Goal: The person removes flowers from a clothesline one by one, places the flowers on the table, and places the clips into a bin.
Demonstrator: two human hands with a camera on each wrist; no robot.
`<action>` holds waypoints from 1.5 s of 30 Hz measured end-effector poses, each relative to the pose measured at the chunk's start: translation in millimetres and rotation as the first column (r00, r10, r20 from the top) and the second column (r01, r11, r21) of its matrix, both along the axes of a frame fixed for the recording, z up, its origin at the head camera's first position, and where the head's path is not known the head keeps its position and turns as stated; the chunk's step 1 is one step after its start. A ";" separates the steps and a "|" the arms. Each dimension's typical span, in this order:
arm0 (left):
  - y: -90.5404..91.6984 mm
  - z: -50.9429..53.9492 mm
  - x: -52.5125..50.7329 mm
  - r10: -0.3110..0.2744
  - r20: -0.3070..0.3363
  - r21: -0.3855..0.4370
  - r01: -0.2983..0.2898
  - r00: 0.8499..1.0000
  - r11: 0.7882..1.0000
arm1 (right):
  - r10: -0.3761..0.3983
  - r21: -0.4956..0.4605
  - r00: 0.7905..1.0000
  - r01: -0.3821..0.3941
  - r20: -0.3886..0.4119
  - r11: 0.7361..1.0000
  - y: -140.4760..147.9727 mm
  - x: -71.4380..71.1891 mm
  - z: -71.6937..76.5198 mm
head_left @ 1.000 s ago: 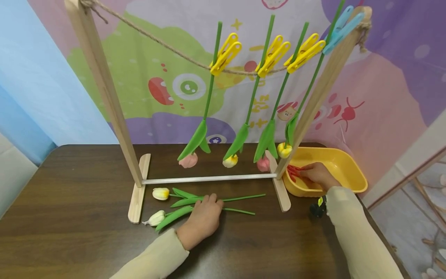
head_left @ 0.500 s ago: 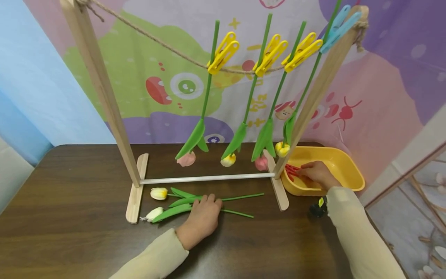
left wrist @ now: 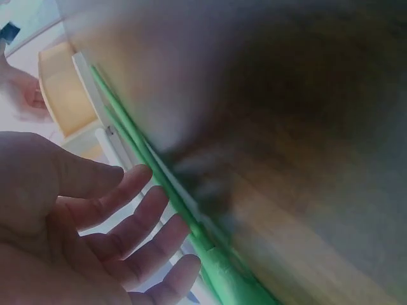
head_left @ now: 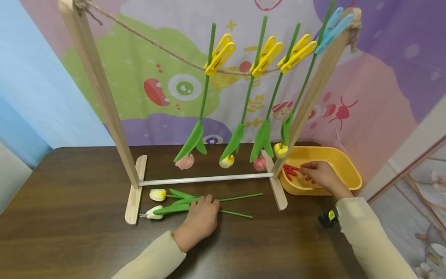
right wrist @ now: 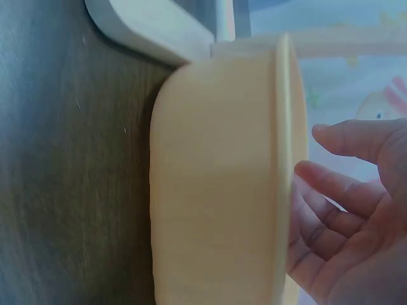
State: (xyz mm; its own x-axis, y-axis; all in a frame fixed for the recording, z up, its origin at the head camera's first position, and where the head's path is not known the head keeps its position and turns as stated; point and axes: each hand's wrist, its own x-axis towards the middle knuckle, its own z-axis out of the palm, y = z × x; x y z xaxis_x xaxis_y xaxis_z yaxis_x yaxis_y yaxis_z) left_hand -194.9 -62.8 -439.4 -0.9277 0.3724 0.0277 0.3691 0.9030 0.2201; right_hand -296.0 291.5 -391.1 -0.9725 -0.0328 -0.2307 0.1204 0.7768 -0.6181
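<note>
Pegs (head_left: 289,169), red, at the left end of the basin (head_left: 303,189), with the right hand (head_left: 323,177) reaching in just beside them. Thumb and forefinger stand apart with nothing visible between them; whether the other fingers touch the red piece beneath the hand cannot be told. Good practice here would be to part one peg from the heap, pinch it by its handles, and keep its biting end facing away from the palm, so that it needs no second turn.

The left hand (head_left: 201,221) rests over two tulips on the table (head_left: 69,221), fingers loosely bent, no stem visibly gripped; light pressure should suffice, as the leaves look easily creased. Both the yellow tulip (head_left: 158,195) and the white tulip (head_left: 171,209) lie on the near side of the bar (head_left: 205,179), heads left, stem ends right. Their long axes run roughly along the bar and spread apart rightward, the white one's stem slanting nearer the person.

Four hanging tulips (head_left: 194,142) point head down, stem tops leaning right: three by yellow pegs (head_left: 220,58) on the rope (head_left: 150,40), one by a blue peg (head_left: 332,33) near the right post (head_left: 314,93). The red pegs lie fanned, sharing no single axis; their ends are too small to distinguish.
</note>
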 end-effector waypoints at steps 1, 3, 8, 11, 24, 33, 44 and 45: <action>-0.7 0.2 0.1 0.003 -0.006 0.012 -0.003 1.000 1.000 | 0.000 0.003 1.000 0.000 -0.002 1.000 -1.5 2.4 0.9; -2.5 0.8 0.3 0.009 -0.018 0.032 -0.009 1.000 0.999 | 0.007 0.017 1.000 -0.007 -0.013 1.000 -5.1 7.7 2.9; -9.6 4.2 1.4 0.031 -0.028 0.070 -0.029 0.999 0.997 | 0.045 0.067 0.997 -0.041 -0.062 0.997 -17.9 21.2 10.3; -14.7 6.5 3.0 0.048 -0.031 0.088 -0.045 0.998 0.995 | 0.089 0.101 0.993 -0.081 -0.074 0.992 -27.3 28.6 15.7; -31.5 22.5 13.6 0.095 0.002 0.169 -0.094 0.995 0.981 | 0.216 0.165 0.962 -0.188 -0.167 0.968 -58.7 55.6 37.1; -43.8 37.4 20.4 0.126 0.005 0.240 -0.124 0.992 0.963 | 0.322 0.122 0.930 -0.304 -0.178 0.945 -82.4 68.8 45.8; -55.4 53.8 27.8 0.122 -0.035 0.374 -0.100 0.992 0.922 | 0.393 0.120 0.890 -0.375 -0.229 0.919 -111.5 79.3 54.5; -56.5 55.5 28.3 0.121 -0.037 0.390 -0.097 0.992 0.915 | 0.397 0.119 0.886 -0.379 -0.240 0.918 -114.1 80.0 57.1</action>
State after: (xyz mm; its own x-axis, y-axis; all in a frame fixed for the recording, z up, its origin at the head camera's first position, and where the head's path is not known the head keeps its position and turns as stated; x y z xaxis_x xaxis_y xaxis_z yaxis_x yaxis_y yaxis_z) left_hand -166.5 -119.3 -383.9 -0.9541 0.2181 0.2051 0.2962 0.7868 0.5415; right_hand -216.0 177.4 -334.1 -0.9109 -0.4127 0.0068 -0.3528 0.7700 -0.5317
